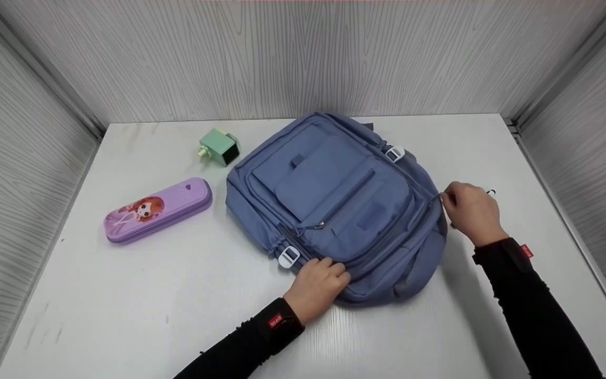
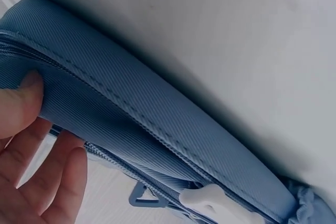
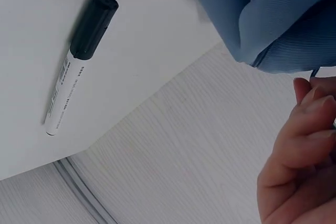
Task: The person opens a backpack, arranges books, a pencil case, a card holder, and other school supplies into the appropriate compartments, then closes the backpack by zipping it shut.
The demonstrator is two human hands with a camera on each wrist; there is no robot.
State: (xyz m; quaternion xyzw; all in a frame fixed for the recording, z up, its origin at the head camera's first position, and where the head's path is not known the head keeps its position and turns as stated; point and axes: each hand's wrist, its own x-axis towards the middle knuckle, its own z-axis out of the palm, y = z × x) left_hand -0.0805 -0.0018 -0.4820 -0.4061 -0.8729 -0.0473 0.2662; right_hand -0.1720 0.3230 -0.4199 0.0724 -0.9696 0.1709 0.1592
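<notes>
A blue backpack (image 1: pixel 334 195) lay aslant across the middle of the white table (image 1: pixel 124 295). At its near edge the left hand (image 1: pixel 317 287) gripped the fabric beside a zip, thumb above and fingers beneath; at its right side the right hand (image 1: pixel 474 213) pinched a thin dark pull (image 1: pixel 434 200). A black-capped white marker (image 3: pixel 81 64) lay close by that hand, which mostly hid it from above. Left of the bag I saw a purple pencil case (image 1: pixel 177 202), and farther back a small green box-like object (image 1: pixel 218 145). Grained panels (image 1: pixel 303 58) closed in the far, left and right sides.
</notes>
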